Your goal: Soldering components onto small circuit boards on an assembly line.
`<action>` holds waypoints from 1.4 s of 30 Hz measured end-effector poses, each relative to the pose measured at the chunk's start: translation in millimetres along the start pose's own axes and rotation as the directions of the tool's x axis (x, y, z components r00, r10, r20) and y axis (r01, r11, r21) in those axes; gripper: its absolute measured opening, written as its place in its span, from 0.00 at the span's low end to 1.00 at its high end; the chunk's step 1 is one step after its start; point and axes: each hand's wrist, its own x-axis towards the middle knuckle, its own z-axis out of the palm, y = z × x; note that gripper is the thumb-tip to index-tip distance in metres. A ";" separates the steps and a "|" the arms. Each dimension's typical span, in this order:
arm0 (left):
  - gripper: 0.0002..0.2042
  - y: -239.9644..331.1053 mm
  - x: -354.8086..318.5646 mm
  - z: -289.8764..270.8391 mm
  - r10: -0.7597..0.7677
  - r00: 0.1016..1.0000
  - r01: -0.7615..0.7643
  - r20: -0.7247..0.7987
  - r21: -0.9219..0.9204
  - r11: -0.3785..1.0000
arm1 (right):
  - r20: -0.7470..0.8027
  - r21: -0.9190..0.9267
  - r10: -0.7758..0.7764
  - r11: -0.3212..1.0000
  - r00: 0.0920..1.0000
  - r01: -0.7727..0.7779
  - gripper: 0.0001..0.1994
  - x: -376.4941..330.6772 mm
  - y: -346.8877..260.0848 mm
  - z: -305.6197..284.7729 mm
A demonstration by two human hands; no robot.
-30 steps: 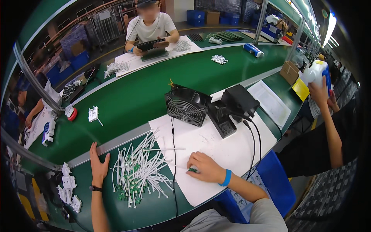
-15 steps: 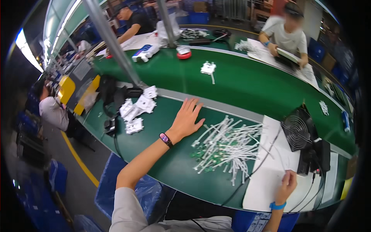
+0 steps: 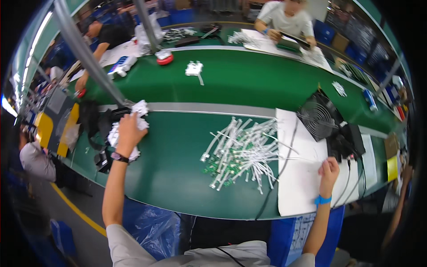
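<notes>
Reaching farther left, the left hand (image 3: 128, 134) now covers white parts (image 3: 141, 108)

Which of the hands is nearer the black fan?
Right. The right hand is on the near side of the black fan, over the white sheet; the left hand is well off to the fan's left, at the white plastic parts.

Lighting: strip lamp (image 3: 8, 107), far left, glaring; worktop (image 3: 178, 164) evenly lit, paper (image 3: 296, 191) brighter; near-left floor (image 3: 89, 200) dim. Distortion: fisheye, worktop edges bowed, poles (image 3: 89, 53) leaning, corners black. Focus: cables (image 3: 244, 155) distinct, ends soft; white parts (image 3: 140, 108) washed out; far co-worker (image 3: 284, 20) indistinct.
</notes>
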 end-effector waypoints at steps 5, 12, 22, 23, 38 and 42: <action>0.30 30.8 -7.2 -41.1 -0.041 0.929 -0.040 -0.368 -0.208 0.977 | 0.126 0.290 -0.006 0.956 0.992 -0.031 0.05 -2.2 -15.6 1.0; 0.35 139.9 -51.8 -59.2 0.403 0.884 0.395 0.235 -0.837 -0.378 | 0.190 0.398 -0.080 0.917 0.979 -0.002 0.05 -0.2 -29.2 4.4; 0.36 252.9 -86.0 -80.5 0.704 0.707 0.531 0.068 -0.708 -0.465 | 0.381 0.022 -0.105 0.994 0.919 0.105 0.16 -37.1 -117.1 71.1; 0.36 259.9 -86.2 -81.2 0.689 0.724 0.487 0.047 -0.741 -0.461 | 0.414 0.048 -0.090 0.996 0.906 0.078 0.18 -41.8 -122.7 86.9; 0.41 302.1 -97.6 -90.4 0.724 0.671 0.156 -0.162 -0.923 -0.351 | 0.283 -0.055 -0.128 0.987 0.950 0.149 0.11 -43.8 -110.4 171.4; 0.41 310.8 -94.9 -91.1 0.723 0.672 0.211 -0.161 -0.894 -0.395 | 0.239 -0.011 -0.097 0.995 0.966 0.102 0.11 -38.4 -106.9 170.1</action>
